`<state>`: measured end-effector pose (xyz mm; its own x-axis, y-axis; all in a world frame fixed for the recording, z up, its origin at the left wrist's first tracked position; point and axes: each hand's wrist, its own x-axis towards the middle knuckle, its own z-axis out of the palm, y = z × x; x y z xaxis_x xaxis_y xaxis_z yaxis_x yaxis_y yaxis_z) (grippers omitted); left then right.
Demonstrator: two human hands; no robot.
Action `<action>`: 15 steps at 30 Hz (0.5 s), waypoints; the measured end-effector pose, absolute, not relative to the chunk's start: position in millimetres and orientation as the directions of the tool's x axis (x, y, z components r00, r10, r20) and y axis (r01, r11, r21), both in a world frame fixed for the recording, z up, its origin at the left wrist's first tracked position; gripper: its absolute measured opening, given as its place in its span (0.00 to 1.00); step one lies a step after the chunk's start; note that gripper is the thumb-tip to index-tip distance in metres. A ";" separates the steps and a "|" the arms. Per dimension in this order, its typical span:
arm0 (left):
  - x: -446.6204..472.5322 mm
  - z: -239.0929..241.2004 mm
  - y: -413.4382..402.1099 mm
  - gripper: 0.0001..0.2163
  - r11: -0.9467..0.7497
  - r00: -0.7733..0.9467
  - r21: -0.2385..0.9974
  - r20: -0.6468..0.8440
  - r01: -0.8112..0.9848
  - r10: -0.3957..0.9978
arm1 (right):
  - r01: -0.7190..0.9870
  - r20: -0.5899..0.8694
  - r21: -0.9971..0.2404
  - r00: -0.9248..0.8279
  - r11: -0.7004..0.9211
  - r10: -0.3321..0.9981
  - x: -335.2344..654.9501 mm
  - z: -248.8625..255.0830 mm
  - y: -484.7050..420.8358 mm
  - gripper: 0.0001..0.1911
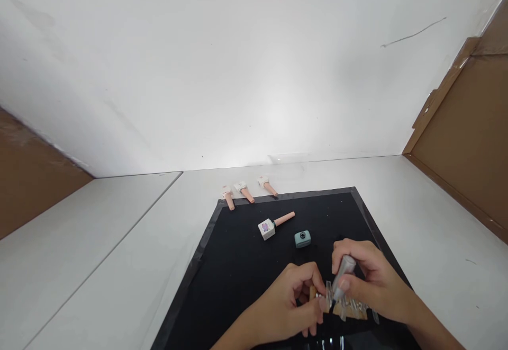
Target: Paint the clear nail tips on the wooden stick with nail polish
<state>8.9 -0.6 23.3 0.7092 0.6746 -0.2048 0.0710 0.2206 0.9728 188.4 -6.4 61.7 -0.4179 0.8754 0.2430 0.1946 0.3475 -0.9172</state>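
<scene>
Near the bottom right of the black mat, my left hand (299,302) pinches the left end of a light brown strip (349,312). Several clear plastic pieces that look like nail tips (344,310) stick out along it. My right hand (371,278) is closed around a grey nail polish brush (344,276), tilted so that its dark tip points down among the clear pieces. Whether the tip touches one, I cannot tell. Beyond my hands, an uncapped teal nail polish bottle (302,240) stands upright. To its left lies a white nail polish bottle (266,229) with a pink cap and purple print.
At the mat's far edge lie a few more white bottles with pink caps (246,193). The black mat (238,265) has a taped border on a white table (119,276). A white panel rises behind, and brown cardboard (468,143) walls in the right side.
</scene>
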 end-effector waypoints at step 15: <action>7.6 20.4 -1.2 0.24 0.213 0.714 0.976 -0.186 0.053 0.675 | 0.228 0.248 -0.908 -0.386 0.352 0.888 187.6 64.9 -5.0 0.17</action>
